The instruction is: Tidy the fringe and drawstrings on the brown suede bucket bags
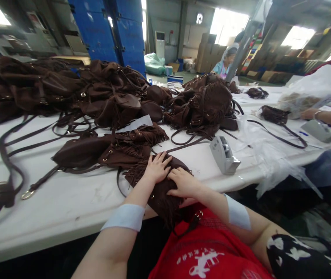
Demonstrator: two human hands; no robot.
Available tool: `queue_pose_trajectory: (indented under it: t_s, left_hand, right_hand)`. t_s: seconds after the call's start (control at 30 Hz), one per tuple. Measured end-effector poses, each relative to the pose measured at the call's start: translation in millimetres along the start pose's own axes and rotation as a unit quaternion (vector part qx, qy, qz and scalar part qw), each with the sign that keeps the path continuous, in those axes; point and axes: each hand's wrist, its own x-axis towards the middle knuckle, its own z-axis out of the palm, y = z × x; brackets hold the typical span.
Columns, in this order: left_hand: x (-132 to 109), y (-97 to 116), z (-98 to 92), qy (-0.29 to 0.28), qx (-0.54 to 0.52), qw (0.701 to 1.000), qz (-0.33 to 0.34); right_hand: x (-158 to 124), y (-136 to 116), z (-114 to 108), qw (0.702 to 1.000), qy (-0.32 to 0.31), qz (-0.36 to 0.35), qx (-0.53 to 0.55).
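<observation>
A dark brown fringed handbag point(165, 190) lies at the table's front edge, its lower fringe hanging over toward my red apron. My left hand point(157, 169) rests on top of it with the fingers spread. Just to the right, my right hand point(184, 183) has its fingers bent against the bag's surface; whether they pinch any of the material is hard to see. A buckled strap point(196, 220) hangs down across the apron. Touching the bag on the left is another brown fringed bag point(124, 153) lying flat.
Heaps of brown bags point(66, 87) and fringed bags point(203, 100) cover the back of the white table point(75, 209). A grey tape dispenser point(224, 155) stands right of my hands. Clear plastic point(266, 151) hangs over the edge. Another person's arm point(328, 117) reaches in at far right.
</observation>
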Motion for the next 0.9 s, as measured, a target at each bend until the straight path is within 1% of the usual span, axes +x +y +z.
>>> queue_pose_trajectory:
  t_s: [0.07,0.17,0.23,0.3,0.37,0.43,0.5,0.57,0.63,0.7,0.77,0.83,0.87,0.9]
  left_hand:
    - [2,-5,13.5,-0.005,-0.018,1.0,-0.018]
    - [1,-9,24.9,0.009,-0.034,0.999,-0.027]
    - [1,-9,27.5,0.015,-0.041,0.999,-0.027]
    - [1,-8,27.8,0.017,-0.047,0.998,-0.024]
    - [1,-7,27.3,0.014,-0.051,0.998,-0.026]
    - [2,-5,26.8,0.01,-0.055,0.998,-0.032]
    - [1,-5,26.6,0.008,-0.056,0.998,-0.036]
    - [1,-4,26.7,0.013,-0.054,0.998,-0.039]
    - [0,-5,27.0,0.018,-0.052,0.998,-0.04]
    - [0,-5,27.4,0.02,-0.054,0.998,-0.04]
    - [1,-5,28.2,0.022,-0.054,0.998,-0.039]
    - [2,-5,29.2,0.028,-0.05,0.998,-0.037]
    - [2,-5,29.7,0.03,-0.047,0.998,-0.037]
    - [3,-5,30.2,0.032,-0.044,0.998,-0.038]
  right_hand:
    - [-9,2,7,1.0,-0.019,-0.014,-0.003]
    - [-40,2,6,0.995,-0.082,-0.047,0.005]
    - [-60,2,-5,0.989,-0.127,-0.067,0.02]
    - [-73,4,-24,0.982,-0.163,-0.086,0.04]
    - [-73,7,-47,0.977,-0.176,-0.102,0.063]
    - [-65,10,-65,0.972,-0.178,-0.117,0.096]
    - [-55,11,-72,0.974,-0.165,-0.094,0.126]
    - [-52,14,-64,0.978,-0.142,-0.029,0.15]
    - [-57,19,-48,0.975,-0.126,0.045,0.175]
    - [-71,28,-32,0.967,-0.14,0.099,0.191]
    - [-86,37,-23,0.959,-0.172,0.121,0.189]
    - [-95,42,-23,0.955,-0.186,0.118,0.197]
    - [-95,41,-25,0.956,-0.171,0.112,0.211]
    - [-92,39,-27,0.959,-0.139,0.098,0.226]
